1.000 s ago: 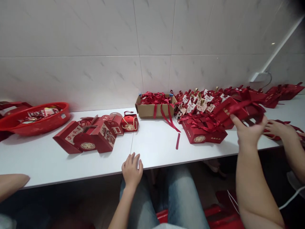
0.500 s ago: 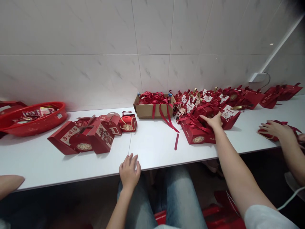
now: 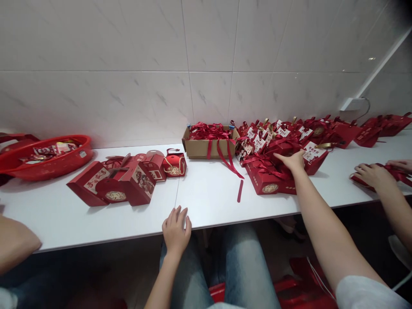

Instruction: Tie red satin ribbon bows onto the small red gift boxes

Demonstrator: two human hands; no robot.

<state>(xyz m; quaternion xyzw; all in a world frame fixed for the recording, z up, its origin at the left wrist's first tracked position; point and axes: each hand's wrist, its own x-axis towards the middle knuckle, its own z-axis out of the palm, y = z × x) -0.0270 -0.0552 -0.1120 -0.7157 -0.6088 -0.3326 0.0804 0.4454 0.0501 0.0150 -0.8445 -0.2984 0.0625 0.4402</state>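
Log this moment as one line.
left hand: resting at edge of white table | right hand: on red ribbon-tied cardboard boxes | mid-table: open brown cardboard box holding dark-red ribbons

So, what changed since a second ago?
The right hand brought a dark-red cardboard box with satin ribbon left and down to the ribboned red cardboard boxes; it is still at it, grip unclear. Far right, a co-worker's other hand now shows. Unchanged: left hand at the white table's edge, brown cardboard carton of red ribbons.

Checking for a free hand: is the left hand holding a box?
No, the left hand rests at the table's edge, apart from the red boxes.
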